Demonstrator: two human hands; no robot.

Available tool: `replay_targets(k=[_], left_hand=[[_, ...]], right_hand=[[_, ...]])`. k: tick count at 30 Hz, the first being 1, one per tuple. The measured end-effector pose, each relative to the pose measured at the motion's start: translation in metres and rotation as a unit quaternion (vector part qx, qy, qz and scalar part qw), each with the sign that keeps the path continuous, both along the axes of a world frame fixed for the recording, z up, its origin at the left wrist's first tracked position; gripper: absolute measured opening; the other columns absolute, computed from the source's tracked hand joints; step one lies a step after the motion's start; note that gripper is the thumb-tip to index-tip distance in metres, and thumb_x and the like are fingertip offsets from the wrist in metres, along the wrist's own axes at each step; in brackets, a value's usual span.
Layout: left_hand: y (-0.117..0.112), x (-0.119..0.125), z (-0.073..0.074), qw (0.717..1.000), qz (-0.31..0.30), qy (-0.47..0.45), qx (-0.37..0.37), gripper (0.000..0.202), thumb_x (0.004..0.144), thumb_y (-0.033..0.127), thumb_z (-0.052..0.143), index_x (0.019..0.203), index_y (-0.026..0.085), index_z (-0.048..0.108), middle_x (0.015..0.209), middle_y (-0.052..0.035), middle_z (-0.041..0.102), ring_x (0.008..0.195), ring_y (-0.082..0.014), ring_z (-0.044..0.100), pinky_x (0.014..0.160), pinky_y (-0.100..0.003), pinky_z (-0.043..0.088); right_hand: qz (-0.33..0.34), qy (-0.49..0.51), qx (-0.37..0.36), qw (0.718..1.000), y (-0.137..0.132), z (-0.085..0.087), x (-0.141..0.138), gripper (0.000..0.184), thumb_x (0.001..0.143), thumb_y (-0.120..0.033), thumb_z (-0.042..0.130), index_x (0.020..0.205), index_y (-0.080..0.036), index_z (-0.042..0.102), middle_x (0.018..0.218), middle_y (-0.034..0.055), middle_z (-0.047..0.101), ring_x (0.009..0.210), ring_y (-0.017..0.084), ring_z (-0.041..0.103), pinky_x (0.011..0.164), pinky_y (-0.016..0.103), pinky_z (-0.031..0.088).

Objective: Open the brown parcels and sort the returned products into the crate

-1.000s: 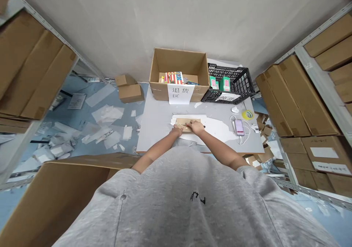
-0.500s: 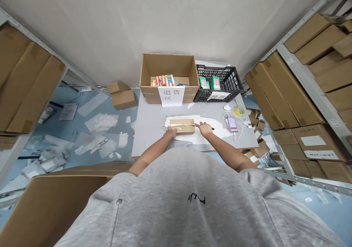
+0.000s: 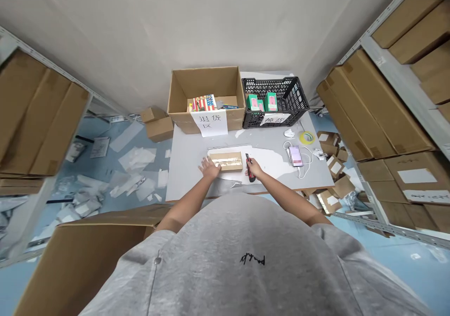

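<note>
A big open brown cardboard box [image 3: 181, 123] is seen at the back of the grey table [image 3: 181, 180]; in it are held a flat thing with red and white stripes [image 3: 204, 103] and other small things. Beside it, three small green and pink boxes [image 3: 271, 101] are held in a black plastic basket with holes [image 3: 251, 120].

A small, long brown cardboard box with shiny tape [image 3: 227, 161] is set on a white sheet [image 3: 269, 159], near the table's front edge. Its left end is touched by the thumb side of the left hand [image 3: 210, 168], whose fingers are spread wide. A red and black cutter [image 3: 251, 171] is gripped in the right hand's [image 3: 255, 168] curled fingers, just beside the small box's right end.
</note>
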State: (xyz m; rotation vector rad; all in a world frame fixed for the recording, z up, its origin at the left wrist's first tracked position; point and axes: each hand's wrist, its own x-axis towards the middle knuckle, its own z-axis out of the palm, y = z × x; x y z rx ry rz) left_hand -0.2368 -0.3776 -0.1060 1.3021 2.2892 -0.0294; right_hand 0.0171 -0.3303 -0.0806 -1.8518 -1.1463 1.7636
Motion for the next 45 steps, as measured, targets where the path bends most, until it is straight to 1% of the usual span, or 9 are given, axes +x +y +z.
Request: replay_targets(k=[2,5,8,12,18,22,27,34,45], left_hand=[[0.006,0.006,0.0,0.99,-0.109,0.027,0.083,0.088,0.099,0.05,0.046,0.171,0.011,0.014,0.178,-0.021,0.012,0.165,-0.0364,0.01,0.13,-0.063,0.006],[0.023,0.017,-0.001,0.955,-0.264,0.009,0.136,0.081,0.101,0.052,0.047,0.171,0.019,0.022,0.178,-0.0142,0.018,0.165,-0.0319,0.014,0.133,-0.055,0.005],[0.04,0.028,-0.001,0.939,-0.316,-0.002,0.134,0.077,0.102,0.055,0.048,0.169,0.021,0.032,0.171,-0.0154,0.036,0.158,-0.0337,0.031,0.132,-0.051,0.013],[0.051,0.034,0.004,0.94,-0.327,-0.011,0.094,0.072,0.104,0.058,0.044,0.168,0.026,0.035,0.156,-0.0159,0.053,0.145,-0.0359,0.044,0.125,-0.049,0.026],[0.058,0.035,0.009,0.937,-0.341,-0.064,0.049,0.074,0.104,0.06,0.047,0.17,0.031,0.029,0.155,-0.017,0.049,0.147,-0.0358,0.04,0.125,-0.047,0.026],[0.063,0.038,0.006,0.933,-0.339,-0.108,0.055,0.072,0.104,0.06,0.047,0.168,0.031,0.033,0.154,-0.0182,0.049,0.147,-0.0371,0.042,0.124,-0.047,0.029],[0.065,0.039,-0.001,0.922,-0.361,-0.122,0.071,0.071,0.105,0.058,0.041,0.167,0.025,0.036,0.15,-0.0224,0.052,0.145,-0.0406,0.042,0.122,-0.051,0.029],[0.066,0.041,0.0,0.92,-0.375,-0.104,0.054,0.071,0.106,0.055,0.041,0.169,0.023,0.032,0.152,-0.0226,0.051,0.144,-0.041,0.041,0.122,-0.051,0.028],[0.07,0.045,-0.007,0.921,-0.376,-0.088,0.053,0.07,0.109,0.054,0.035,0.169,0.018,0.03,0.151,-0.0243,0.05,0.141,-0.04,0.044,0.115,-0.047,0.038]], right_hand=[[-0.03,0.043,-0.026,0.998,-0.002,-0.008,-0.013,0.01,0.11,-0.033,0.046,0.114,-0.024,0.047,0.071,-0.0077,0.058,0.045,0.012,0.063,0.05,0.024,0.057],[-0.046,0.065,-0.039,0.996,-0.005,-0.017,-0.023,0.019,0.107,-0.039,0.057,0.107,-0.024,0.046,0.066,-0.0084,0.057,0.044,0.013,0.061,0.046,0.023,0.055],[-0.056,0.04,-0.033,0.997,-0.007,-0.024,-0.025,0.024,0.102,-0.037,0.067,0.106,-0.024,0.048,0.064,-0.0091,0.054,0.042,0.012,0.057,0.042,0.021,0.051],[-0.048,-0.029,-0.038,0.998,-0.007,-0.031,-0.028,0.027,0.098,-0.034,0.072,0.108,-0.022,0.05,0.068,-0.0076,0.056,0.04,0.01,0.054,0.037,0.019,0.045],[-0.011,-0.106,-0.008,0.994,-0.002,-0.032,-0.032,0.027,0.097,-0.029,0.072,0.112,-0.022,0.05,0.083,-0.0021,0.066,0.042,0.008,0.054,0.039,0.02,0.047],[0.002,-0.106,-0.015,0.994,0.0,-0.025,-0.03,0.028,0.098,-0.03,0.072,0.111,-0.023,0.049,0.075,-0.0055,0.064,0.041,0.009,0.054,0.042,0.019,0.048],[-0.038,-0.031,-0.051,0.998,-0.014,-0.017,-0.031,0.022,0.112,-0.045,0.045,0.113,-0.024,0.048,0.061,-0.0079,0.056,0.043,0.013,0.06,0.045,0.021,0.052],[-0.073,-0.034,-0.068,0.994,-0.034,-0.001,-0.05,0.038,0.111,-0.056,0.038,0.121,-0.021,0.051,0.06,-0.0027,0.061,0.047,0.021,0.066,0.048,0.03,0.056],[-0.104,-0.12,-0.053,0.986,-0.028,0.012,-0.081,0.037,0.114,-0.045,0.034,0.126,-0.016,0.053,0.071,0.0037,0.067,0.044,0.02,0.064,0.047,0.03,0.054]])
